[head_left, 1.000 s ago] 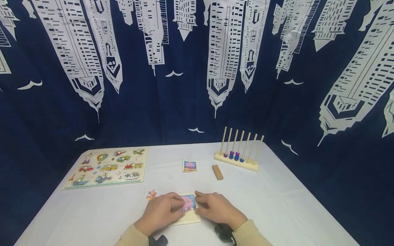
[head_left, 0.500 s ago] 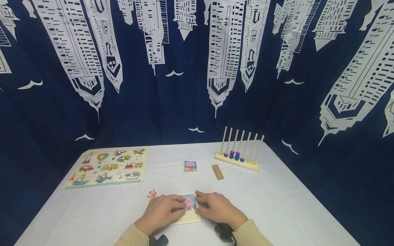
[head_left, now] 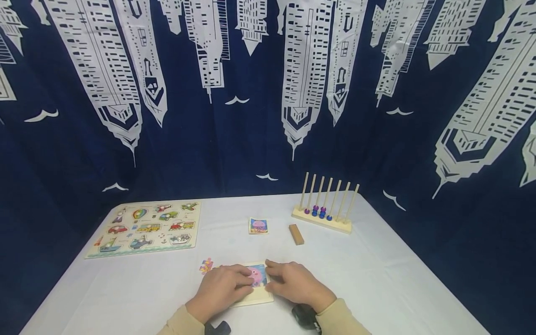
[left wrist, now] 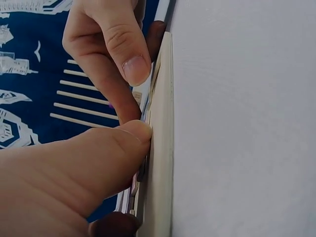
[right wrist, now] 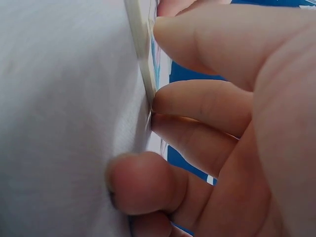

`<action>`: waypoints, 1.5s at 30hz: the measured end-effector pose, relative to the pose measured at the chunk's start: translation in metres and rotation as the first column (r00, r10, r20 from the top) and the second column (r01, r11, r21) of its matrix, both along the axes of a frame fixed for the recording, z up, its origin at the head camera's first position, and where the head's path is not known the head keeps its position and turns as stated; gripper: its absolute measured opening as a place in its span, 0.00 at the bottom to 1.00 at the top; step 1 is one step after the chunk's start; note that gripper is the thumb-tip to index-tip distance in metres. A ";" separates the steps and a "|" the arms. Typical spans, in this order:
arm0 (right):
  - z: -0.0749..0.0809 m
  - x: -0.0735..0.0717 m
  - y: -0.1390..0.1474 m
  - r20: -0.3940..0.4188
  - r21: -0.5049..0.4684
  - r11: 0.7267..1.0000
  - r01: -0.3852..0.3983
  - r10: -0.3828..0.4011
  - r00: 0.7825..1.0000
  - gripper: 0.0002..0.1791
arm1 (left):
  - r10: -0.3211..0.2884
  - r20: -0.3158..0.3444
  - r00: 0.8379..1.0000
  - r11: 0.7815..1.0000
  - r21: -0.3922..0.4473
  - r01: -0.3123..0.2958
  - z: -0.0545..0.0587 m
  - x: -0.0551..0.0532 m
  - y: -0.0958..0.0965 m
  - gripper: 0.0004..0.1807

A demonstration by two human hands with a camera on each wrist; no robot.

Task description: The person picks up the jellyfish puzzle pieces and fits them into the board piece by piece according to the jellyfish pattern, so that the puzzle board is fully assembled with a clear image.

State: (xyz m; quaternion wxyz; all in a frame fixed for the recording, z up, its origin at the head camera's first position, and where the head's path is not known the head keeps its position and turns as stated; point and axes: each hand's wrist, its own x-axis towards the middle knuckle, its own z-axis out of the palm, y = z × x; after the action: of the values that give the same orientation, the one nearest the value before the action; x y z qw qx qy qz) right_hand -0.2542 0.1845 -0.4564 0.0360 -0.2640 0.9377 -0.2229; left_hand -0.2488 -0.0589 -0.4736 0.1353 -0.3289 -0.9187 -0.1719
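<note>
A small pale wooden jigsaw board [head_left: 263, 297] lies before me, with assembled pink-and-blue pieces [head_left: 258, 274] along its far side and bare wood nearer me. My left hand [head_left: 222, 286] lies over the board's left part, fingers bent across the picture. Its thumb [left wrist: 136, 133] presses at a piece's edge; I cannot tell whether a piece is pinched, as the fingertips' undersides are hidden. At the board's right side, my right hand [head_left: 299, 284] holds it, thumb [right wrist: 173, 37] at the top face and curved fingers [right wrist: 173, 98] against the edge.
Loose jigsaw pieces [head_left: 205, 265] lie left of the board. Farther back are a pink picture card [head_left: 258, 226], a wooden block [head_left: 296, 235] and a peg stand with beads [head_left: 331, 224]. A vehicle puzzle [head_left: 144, 235] covers the back left. A dark patterned curtain [head_left: 251, 153] hangs behind.
My left hand has shifted very slightly to the right over the pieces. The right hand and the board stay where they were.
</note>
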 end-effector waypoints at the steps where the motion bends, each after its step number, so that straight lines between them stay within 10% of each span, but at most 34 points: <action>1: 0.000 0.000 0.000 0.000 0.000 1.000 0.001 -0.001 1.000 0.26 | 0.003 0.005 1.000 1.000 0.001 -0.003 0.000 0.000 0.000 0.09; 18: -0.002 -0.004 0.002 -0.002 -0.017 1.000 -0.022 0.022 1.000 0.22 | 0.032 0.008 0.999 0.999 -0.026 -0.031 0.004 0.003 0.002 0.11; 22: -0.004 -0.006 0.002 -0.007 -0.020 1.000 -0.024 0.024 1.000 0.23 | 0.113 0.018 0.993 0.992 0.058 -0.114 0.014 0.001 -0.005 0.10; 25: -0.004 -0.007 0.002 0.001 -0.030 0.999 -0.018 0.018 1.000 0.23 | 0.254 0.050 0.966 0.949 0.179 -0.259 0.026 -0.004 -0.022 0.08; 30: -0.005 -0.005 0.002 0.028 -0.041 0.999 -0.003 0.004 1.000 0.23 | 0.433 0.226 0.872 0.834 0.265 -0.483 0.036 -0.011 -0.070 0.08; 38: -0.005 -0.003 0.005 0.015 -0.069 0.998 0.010 -0.009 1.000 0.23 | 0.438 0.418 0.796 0.769 0.283 -0.572 0.010 -0.019 -0.110 0.11; 42: -0.006 -0.003 0.002 0.020 -0.072 0.997 0.004 -0.002 1.000 0.23 | 0.391 0.485 0.782 0.766 0.299 -0.569 0.004 -0.019 -0.112 0.07; 45: -0.006 -0.004 0.002 0.019 -0.071 0.997 0.002 -0.001 1.000 0.23 | 0.335 0.509 0.793 0.834 0.232 -0.500 0.005 -0.014 -0.111 0.06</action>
State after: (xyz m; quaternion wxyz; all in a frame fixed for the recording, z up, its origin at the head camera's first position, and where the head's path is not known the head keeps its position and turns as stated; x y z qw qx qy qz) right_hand -0.2578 0.1867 -0.4625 0.0355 -0.2621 0.9290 -0.2587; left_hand -0.2631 -0.1702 -0.4687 0.0124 -0.0355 -0.9280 -0.3707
